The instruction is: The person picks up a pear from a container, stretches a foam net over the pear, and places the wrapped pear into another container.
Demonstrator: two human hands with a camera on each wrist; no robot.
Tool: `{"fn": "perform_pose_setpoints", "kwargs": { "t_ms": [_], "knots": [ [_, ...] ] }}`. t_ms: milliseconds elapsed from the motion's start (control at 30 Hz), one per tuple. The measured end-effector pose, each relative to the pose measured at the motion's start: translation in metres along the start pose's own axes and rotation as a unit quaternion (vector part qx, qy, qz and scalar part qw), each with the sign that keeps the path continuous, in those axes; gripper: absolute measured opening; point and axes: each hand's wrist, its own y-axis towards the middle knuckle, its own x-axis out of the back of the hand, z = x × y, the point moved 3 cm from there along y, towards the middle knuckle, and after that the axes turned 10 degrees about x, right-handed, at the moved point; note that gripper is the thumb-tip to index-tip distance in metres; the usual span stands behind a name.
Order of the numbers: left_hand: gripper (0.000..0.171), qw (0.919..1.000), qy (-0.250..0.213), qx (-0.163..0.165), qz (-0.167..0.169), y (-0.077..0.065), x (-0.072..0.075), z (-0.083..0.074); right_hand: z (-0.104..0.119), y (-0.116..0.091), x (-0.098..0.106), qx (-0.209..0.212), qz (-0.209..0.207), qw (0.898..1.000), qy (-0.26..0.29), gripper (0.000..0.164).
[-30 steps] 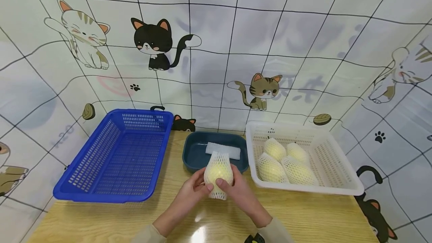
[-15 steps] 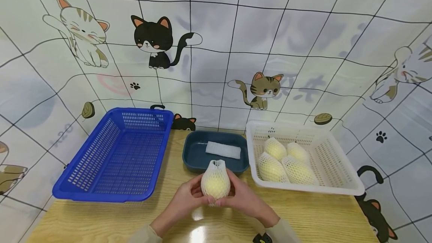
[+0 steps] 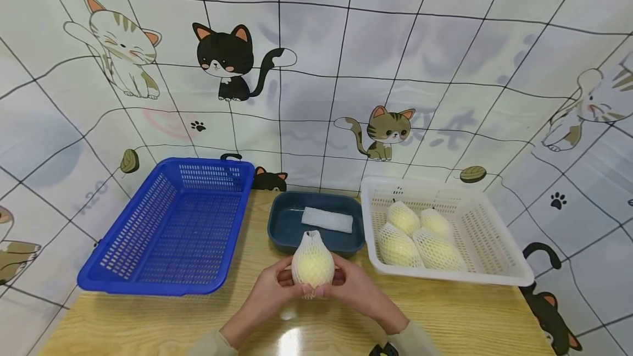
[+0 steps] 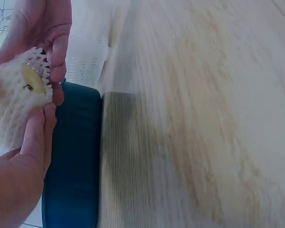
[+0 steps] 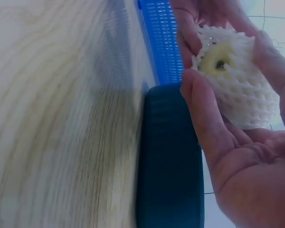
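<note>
Between both hands is a pale yellow pear (image 3: 314,266) in a white foam net sleeve. My left hand (image 3: 271,288) grips its left side and my right hand (image 3: 355,288) its right side, with both thumbs at the near end. In the left wrist view the pear (image 4: 34,80) shows a small dark spot at the sleeve's open end; the right wrist view shows the same end. Just beyond the hands stands a dark teal tray (image 3: 283,240), and a flattened white foam net (image 3: 327,220) lies in it.
On the right, a white basket (image 3: 504,268) holds several pears (image 3: 397,247) in foam nets. A blue slotted basket (image 3: 232,224) stands on the left. All rest on a wooden table (image 3: 455,323) against a wall covering printed with cats.
Over the last second the hands and pear have come slightly nearer and to the left. The pear has turned, and both thumbs have shifted from its front to its near end.
</note>
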Motion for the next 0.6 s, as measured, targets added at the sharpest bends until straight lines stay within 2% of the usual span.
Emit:
{"fn": "perform_pose_setpoints", "kwargs": {
  "t_ms": [267,600],
  "knots": [
    [0.071,0.9978,0.065,-0.012,0.003,-0.0008,-0.0012,0.0014,-0.0031,-0.0030,-0.0001,-0.021,0.004,1.000,-0.011,0.073],
    [0.071,0.9968,0.065,-0.037,-0.027,-0.0017,-0.0030,-0.0039,-0.0023,-0.0008,-0.0010,-0.020,-0.009,0.999,-0.023,0.084]
  ]
}}
